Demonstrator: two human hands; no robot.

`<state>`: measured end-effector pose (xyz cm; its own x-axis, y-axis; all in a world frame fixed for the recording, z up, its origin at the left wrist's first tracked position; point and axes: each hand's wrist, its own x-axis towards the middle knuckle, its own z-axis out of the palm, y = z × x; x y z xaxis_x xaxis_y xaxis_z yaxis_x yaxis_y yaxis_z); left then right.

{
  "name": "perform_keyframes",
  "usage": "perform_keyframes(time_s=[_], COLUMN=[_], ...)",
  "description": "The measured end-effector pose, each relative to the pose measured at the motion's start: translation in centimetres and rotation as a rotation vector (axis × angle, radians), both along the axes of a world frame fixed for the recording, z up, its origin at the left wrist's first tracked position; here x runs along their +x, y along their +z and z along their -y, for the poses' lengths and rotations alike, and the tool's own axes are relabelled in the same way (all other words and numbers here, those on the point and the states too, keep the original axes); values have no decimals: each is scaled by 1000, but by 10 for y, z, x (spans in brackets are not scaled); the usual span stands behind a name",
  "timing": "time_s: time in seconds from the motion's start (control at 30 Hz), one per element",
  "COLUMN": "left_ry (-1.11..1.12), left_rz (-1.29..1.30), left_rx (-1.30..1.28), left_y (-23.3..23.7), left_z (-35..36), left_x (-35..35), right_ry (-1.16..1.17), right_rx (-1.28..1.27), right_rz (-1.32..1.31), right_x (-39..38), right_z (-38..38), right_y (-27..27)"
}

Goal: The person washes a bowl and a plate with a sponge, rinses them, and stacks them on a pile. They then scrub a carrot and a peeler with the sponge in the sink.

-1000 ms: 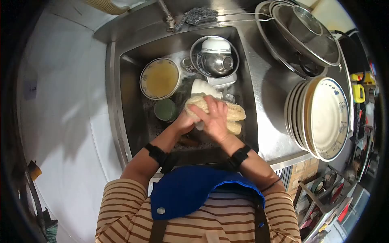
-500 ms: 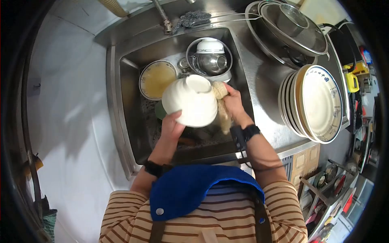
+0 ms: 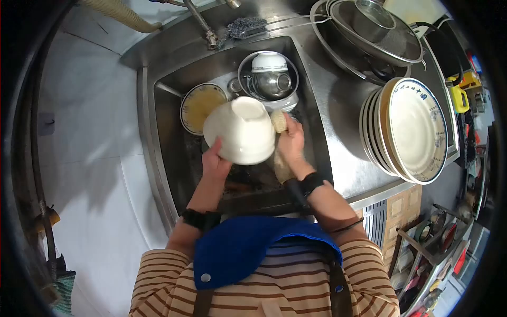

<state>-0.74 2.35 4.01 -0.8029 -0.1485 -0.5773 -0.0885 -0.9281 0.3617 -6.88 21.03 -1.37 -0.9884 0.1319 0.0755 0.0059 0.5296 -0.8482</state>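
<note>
A large white bowl [image 3: 244,138] is tipped over the sink, its outside and foot ring facing up. My left hand [image 3: 216,162] grips its near left side, thumb on the outer wall. At the bowl's right side, my right hand [image 3: 291,143] is closed on a beige dishcloth [image 3: 279,121], whose loose end hangs below the wrist. The cloth is at the bowl's outer wall. Behind the bowl, partly covered by it, stands a patterned bowl [image 3: 199,108] with yellowish liquid. Further back is a metal basin [image 3: 242,79] holding a small white bowl [image 3: 269,62] and a steel cup [image 3: 272,84].
Several patterned plates [image 3: 417,132] are stacked, tilted, on the steel counter [image 3: 338,121] at right. Strainers and pans [image 3: 369,47] lie behind them. A faucet [image 3: 203,26] and a steel-wool scrubber [image 3: 245,27] are at the sink's back edge [image 3: 174,68].
The white bowl and both hands have shifted slightly left. My right hand with the dishcloth has moved along the bowl's right side, and its wrist has turned. The view has also shifted a little.
</note>
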Motion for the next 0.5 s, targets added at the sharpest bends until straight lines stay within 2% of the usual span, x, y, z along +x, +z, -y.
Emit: perform_keyframes(time_s=[0.03,0.1,0.13,0.17,0.2,0.23,0.3,0.37,0.43,0.5], left_ry=[4,-455,-450,-803,-1162,-1159,-1222,-1206,-1190,-560], left_rz=[-6,-118,-119,-178,-234,-232,-85,-80,-70,1], left_rx=[-4,-367,-367,-588,-806,-807,-769,-840,-910,-278], left_y=[8,22,29,36,43,53,66,45,18,-13], left_z=[4,10,14,17,18,15,1,-5,-9,-10], left_x=[8,21,20,19,18,16,6,-1,0,6], right_ry=[4,193,153,159,243,326,387,406,452,580], right_rx=[-4,-391,-484,-483,-619,-754,-652,60,96,0], right_rz=[-6,449,574,576,639,699,590,-106,-233,-451], right_x=[-14,-38,-46,-53,-60,-67,-70,-48,-15,21], right_z=[-9,-17,-16,-16,-15,-13,-6,14,34,46], right_y=[-24,-66,-20,5,24,31,30,52,62,67])
